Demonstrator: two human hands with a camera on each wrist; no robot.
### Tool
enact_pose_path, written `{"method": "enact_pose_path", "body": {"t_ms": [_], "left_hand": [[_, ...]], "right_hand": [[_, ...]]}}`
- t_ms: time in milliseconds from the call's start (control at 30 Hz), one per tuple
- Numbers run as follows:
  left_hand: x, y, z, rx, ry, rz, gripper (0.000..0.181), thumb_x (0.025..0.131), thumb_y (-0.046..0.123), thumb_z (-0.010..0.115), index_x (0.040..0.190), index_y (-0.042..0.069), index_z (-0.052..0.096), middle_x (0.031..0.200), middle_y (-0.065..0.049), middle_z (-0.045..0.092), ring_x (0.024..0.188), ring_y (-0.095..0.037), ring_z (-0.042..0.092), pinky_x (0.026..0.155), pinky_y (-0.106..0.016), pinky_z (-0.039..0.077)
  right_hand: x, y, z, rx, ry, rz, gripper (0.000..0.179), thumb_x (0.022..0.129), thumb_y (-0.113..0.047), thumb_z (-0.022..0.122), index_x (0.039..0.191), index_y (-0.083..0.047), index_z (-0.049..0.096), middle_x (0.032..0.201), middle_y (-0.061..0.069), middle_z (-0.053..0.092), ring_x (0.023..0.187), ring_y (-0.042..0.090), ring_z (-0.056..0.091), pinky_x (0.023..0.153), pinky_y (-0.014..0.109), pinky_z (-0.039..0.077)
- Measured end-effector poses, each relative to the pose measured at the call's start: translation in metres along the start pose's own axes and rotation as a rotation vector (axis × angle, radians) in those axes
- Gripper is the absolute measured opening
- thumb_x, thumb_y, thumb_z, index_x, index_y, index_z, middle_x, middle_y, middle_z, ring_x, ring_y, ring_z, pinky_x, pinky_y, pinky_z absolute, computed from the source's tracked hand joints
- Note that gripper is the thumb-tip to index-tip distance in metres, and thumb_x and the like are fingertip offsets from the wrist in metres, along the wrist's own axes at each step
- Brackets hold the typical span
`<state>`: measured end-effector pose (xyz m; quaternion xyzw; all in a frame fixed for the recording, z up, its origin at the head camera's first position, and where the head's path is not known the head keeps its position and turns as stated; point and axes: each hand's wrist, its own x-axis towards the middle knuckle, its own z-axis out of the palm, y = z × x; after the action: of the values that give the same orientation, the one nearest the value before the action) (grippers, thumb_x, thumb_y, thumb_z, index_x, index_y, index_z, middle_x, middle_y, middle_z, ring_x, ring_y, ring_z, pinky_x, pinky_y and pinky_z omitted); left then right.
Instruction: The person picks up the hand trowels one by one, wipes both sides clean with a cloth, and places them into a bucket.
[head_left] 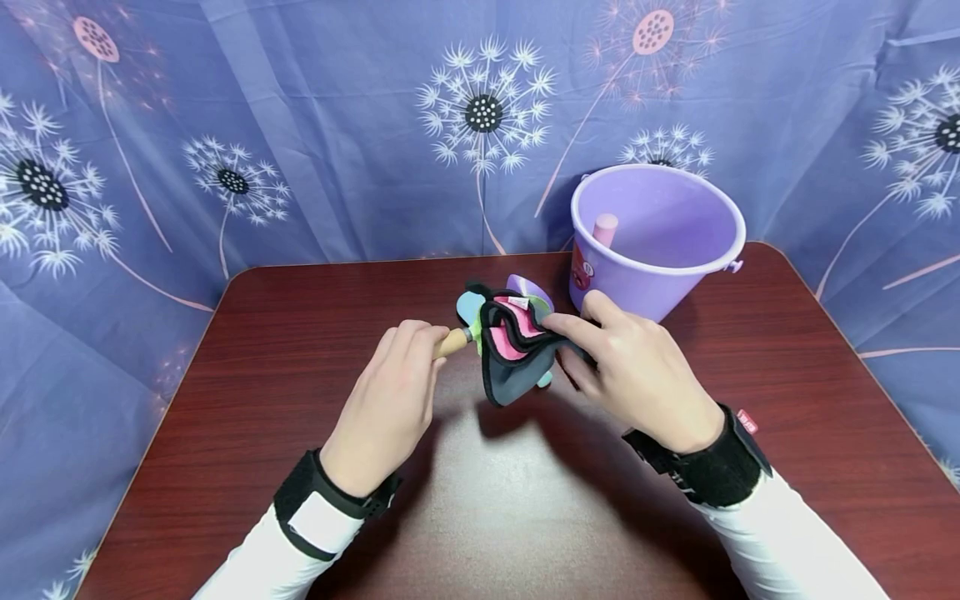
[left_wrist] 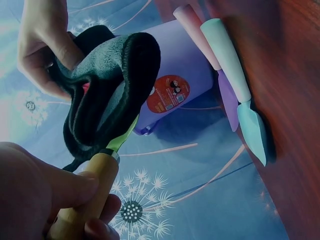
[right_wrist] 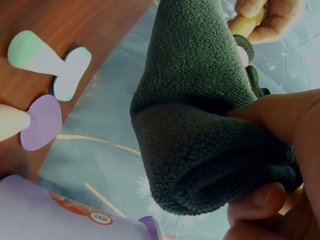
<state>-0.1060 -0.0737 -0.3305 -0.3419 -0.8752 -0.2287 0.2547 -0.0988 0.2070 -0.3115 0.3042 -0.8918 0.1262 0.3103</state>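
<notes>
My left hand point(head_left: 390, 396) grips the wooden handle point(head_left: 452, 342) of a small tool with a light green head. A folded cloth point(head_left: 517, 377), dark grey with black edging and pink inner folds, wraps most of that head, so its shape is hidden. My right hand point(head_left: 637, 367) pinches the cloth between thumb and fingers, at the right of the tool. In the left wrist view, a strip of the green head point(left_wrist: 122, 137) shows between cloth and handle. Behind the cloth on the table lie a teal toy shovel point(left_wrist: 252, 127) and a purple one point(left_wrist: 228, 100) with a pink handle.
At the back right of the brown table point(head_left: 315, 333) stands a purple bucket point(head_left: 637, 287), close to my right hand. A pink rod-like end point(head_left: 604, 229) shows inside it. Behind the table hangs a blue curtain point(head_left: 337, 125) with dandelion prints.
</notes>
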Motion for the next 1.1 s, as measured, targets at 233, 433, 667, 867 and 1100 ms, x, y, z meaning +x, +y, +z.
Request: {"method": "enact_pose_path", "body": {"t_ms": [233,433,667,867,1100], "left_hand": [[-0.0009,0.0,0.0024,0.013,-0.03,0.011,0.024,0.097,0.003,0.059,0.12,-0.003,0.056,0.109,-0.011,0.054,0.093,-0.025,0.05,0.079,-0.032,0.046],[-0.0007,-0.0004,0.0029,0.023,-0.029,0.04,0.022,0.099,0.004,0.057,0.119,-0.003,0.056,0.108,-0.011,0.054,0.091,-0.026,0.05,0.079,-0.033,0.046],[0.0,-0.001,0.0024,0.057,-0.044,0.063,0.021,0.101,0.005,0.054,0.12,-0.003,0.056,0.106,-0.01,0.054,0.088,-0.027,0.049,0.077,-0.034,0.045],[-0.0002,-0.0013,0.0019,0.06,-0.04,0.067,0.021,0.1,0.004,0.055,0.119,-0.003,0.056,0.105,-0.011,0.054,0.087,-0.027,0.048,0.075,-0.034,0.045],[-0.0002,-0.0027,-0.0003,0.05,-0.03,0.059,0.021,0.098,0.002,0.057,0.118,-0.003,0.056,0.107,-0.011,0.054,0.089,-0.027,0.05,0.077,-0.034,0.046]], "right_hand": [[-0.0001,-0.0034,0.0015,0.018,-0.016,-0.009,0.034,0.086,-0.016,0.062,0.119,-0.017,0.072,0.084,-0.004,0.041,0.057,0.01,0.039,0.051,0.03,0.04],[0.0016,-0.004,0.0028,0.001,-0.007,-0.051,0.034,0.089,-0.015,0.059,0.12,-0.018,0.071,0.084,-0.002,0.042,0.059,0.013,0.04,0.052,0.032,0.041],[0.0029,-0.0051,0.003,-0.021,0.016,-0.109,0.028,0.094,-0.016,0.056,0.117,-0.017,0.071,0.084,0.002,0.044,0.061,0.016,0.041,0.052,0.034,0.04],[0.0033,-0.0053,0.001,-0.057,0.032,-0.109,0.03,0.092,-0.014,0.055,0.117,-0.015,0.071,0.084,0.003,0.045,0.059,0.018,0.041,0.051,0.035,0.04],[0.0025,-0.0008,-0.0016,-0.099,0.035,-0.076,0.033,0.087,-0.013,0.062,0.119,-0.014,0.07,0.083,0.004,0.044,0.057,0.018,0.041,0.049,0.035,0.04]]}}
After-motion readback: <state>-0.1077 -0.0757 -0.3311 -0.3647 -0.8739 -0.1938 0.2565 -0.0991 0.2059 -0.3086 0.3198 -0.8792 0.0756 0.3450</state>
